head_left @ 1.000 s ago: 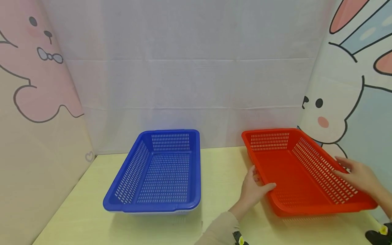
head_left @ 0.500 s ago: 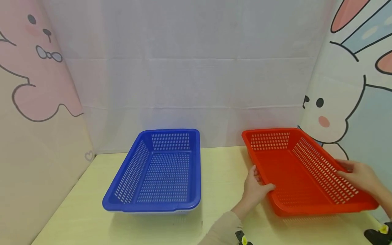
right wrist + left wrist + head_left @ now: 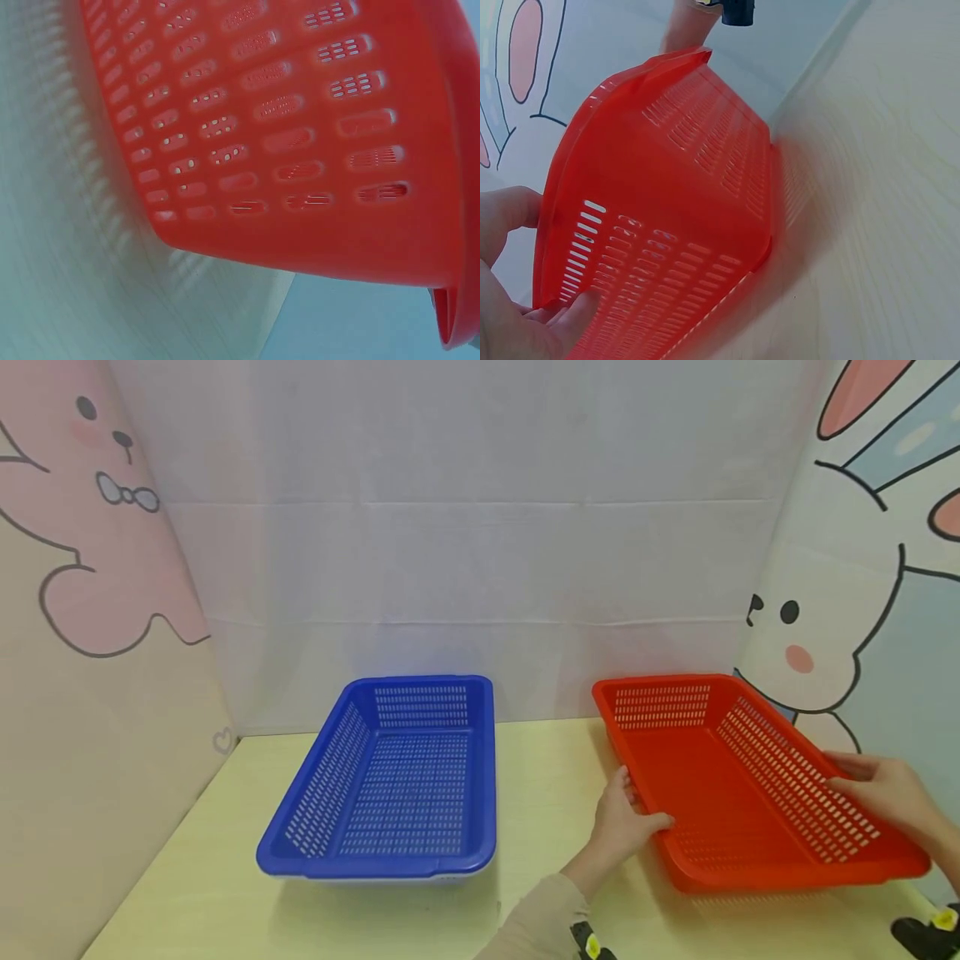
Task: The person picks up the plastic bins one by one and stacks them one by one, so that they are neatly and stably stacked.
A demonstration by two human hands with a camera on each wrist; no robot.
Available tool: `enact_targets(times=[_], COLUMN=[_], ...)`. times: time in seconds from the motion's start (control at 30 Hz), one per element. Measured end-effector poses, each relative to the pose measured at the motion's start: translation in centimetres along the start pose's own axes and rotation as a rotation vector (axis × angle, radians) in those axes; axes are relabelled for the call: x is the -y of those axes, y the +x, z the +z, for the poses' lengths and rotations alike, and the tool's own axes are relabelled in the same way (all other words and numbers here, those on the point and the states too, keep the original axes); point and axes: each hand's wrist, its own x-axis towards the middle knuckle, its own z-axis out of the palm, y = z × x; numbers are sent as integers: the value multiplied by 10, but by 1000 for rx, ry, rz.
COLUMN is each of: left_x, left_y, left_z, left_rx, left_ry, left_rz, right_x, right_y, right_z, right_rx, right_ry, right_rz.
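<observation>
A red plastic basket [image 3: 705,777] with slotted walls stands at the right of the table in the head view, empty inside. My left hand [image 3: 618,822] grips its left rim, the thumb over the edge and the fingers on the outer wall. On the far side my right hand [image 3: 888,793] holds the right rim. The left wrist view shows the basket's slotted outer wall [image 3: 652,180] and its base close to the wood. In the right wrist view the wall [image 3: 225,150] fills most of the picture, and the right hand is out of sight.
A blue slotted basket [image 3: 405,793], empty, stands left of the red one, with a white edge under its front rim. Both are on a pale wooden table [image 3: 375,918]. A white cloth wall [image 3: 465,543] is behind, and printed side walls [image 3: 810,635] close in left and right.
The right hand has moved very slightly along the right rim, and the view has shifted a little. Both hands stay on the red basket, which barely moves.
</observation>
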Motion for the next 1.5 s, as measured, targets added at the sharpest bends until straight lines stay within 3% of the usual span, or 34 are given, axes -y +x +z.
enact_targets(times=[0.5,0.73,1.07,1.33,1.5], left_x=[-21,-33,-43,-50,-51], left_y=[-4,-7,-11,-12,-11], left_z=[-23,-38,-53,-69,-82], left_rx=[-7,-16,-25,-24,-9], left_ry=[112,77,44,45,30], left_rz=[27,0,25,22,48], right_x=[27,43,61,82,96], right_y=[-5,-6,-11,-13,-15], right_z=[-1,-1,-3,-1,-1], right_rx=[43,43,54,29,-30], right_ry=[5,11,140,152,122], right_rz=[-29,-78,-70,-85,-120])
